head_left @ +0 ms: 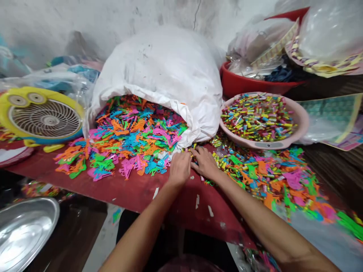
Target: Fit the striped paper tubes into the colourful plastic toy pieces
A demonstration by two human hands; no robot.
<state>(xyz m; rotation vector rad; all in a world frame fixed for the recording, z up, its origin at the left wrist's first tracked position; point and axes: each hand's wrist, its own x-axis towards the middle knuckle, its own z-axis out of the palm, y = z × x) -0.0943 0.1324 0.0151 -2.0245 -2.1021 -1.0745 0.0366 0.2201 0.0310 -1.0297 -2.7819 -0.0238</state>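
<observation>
Forearms are pointing toward twelve o'clock; left hand resting curled, right hand loosely extended, grips unclear. Plastic pieces are lying at ten, tubes at three; closeness is probably aiding control.

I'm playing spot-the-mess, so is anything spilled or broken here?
Yes: brightly coloured plastic pieces spill from the bulging white sack, lying loose on the dark-red tabletop instead of inside. A thin dark crack in the whitish wall looks like damage.
</observation>
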